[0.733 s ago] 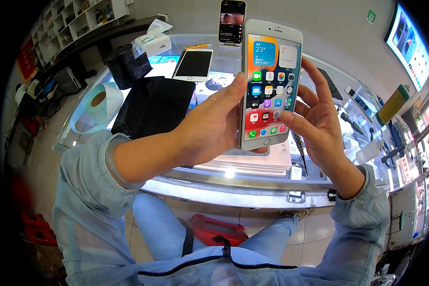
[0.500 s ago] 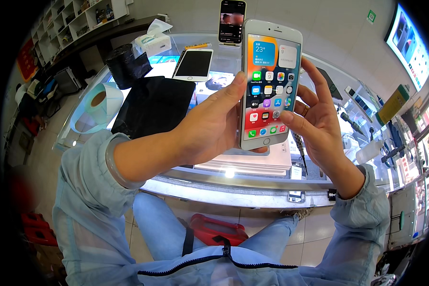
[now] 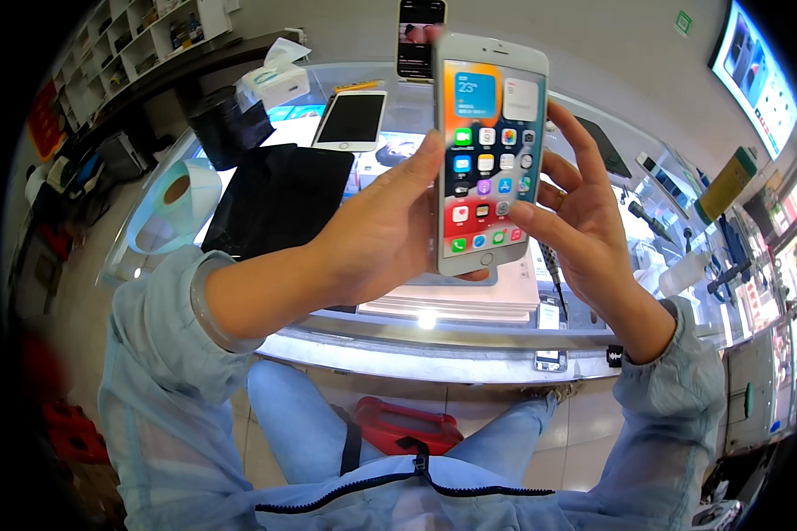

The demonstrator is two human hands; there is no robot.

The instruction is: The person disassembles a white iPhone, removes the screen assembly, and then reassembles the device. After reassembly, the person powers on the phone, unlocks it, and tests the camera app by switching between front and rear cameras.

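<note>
A white smartphone [image 3: 487, 150] with a lit home screen of coloured icons is held upright above a glass counter. My left hand [image 3: 376, 234] grips it along its left edge and back. My right hand [image 3: 576, 208] sits at the phone's right edge, the thumb resting on the lower right of the screen and the fingers spread behind it. Both forearms wear light blue sleeves.
On the glass counter [image 3: 469, 354] lie a black mat [image 3: 274, 199], a white phone face up [image 3: 350, 119], a tissue box [image 3: 274, 84] and a roll of tape [image 3: 173, 199]. Another dark phone [image 3: 419, 35] stands at the back. A red stool [image 3: 407, 425] sits below.
</note>
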